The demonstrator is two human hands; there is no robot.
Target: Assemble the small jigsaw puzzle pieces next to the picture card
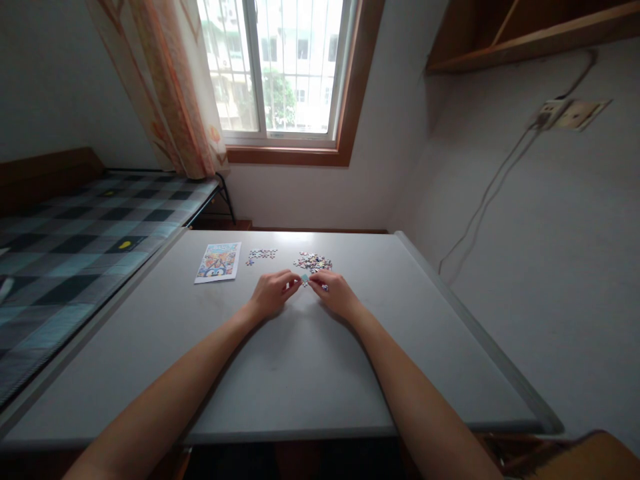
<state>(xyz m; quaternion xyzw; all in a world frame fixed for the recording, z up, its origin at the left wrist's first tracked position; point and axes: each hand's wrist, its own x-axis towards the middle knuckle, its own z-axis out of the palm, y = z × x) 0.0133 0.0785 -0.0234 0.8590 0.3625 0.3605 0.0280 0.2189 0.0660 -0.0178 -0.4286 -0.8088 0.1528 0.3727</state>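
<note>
Between my hands, low over the table, is a small light-blue puzzle piece (pixel 305 278). The fingertips of my left hand (pixel 273 292) pinch its left side. My right hand (pixel 336 292) is closed at its right side, fingertips pressed together on it. Just beyond my hands lies a loose pile of puzzle pieces (pixel 314 260). Farther left is a small joined section of puzzle (pixel 263 254), with a few pieces (pixel 250 263) just below its left end. A colourful picture sheet (pixel 219 262) lies to the left of that section.
All of this rests on a pale table (pixel 285 380) with raised side edges. A bed with a checked cover (pixel 100 220) stands along the left. Beyond the table are a window (pixel 295 73) and curtain (pixel 175 87); a cable (pixel 480 203) hangs down the right wall.
</note>
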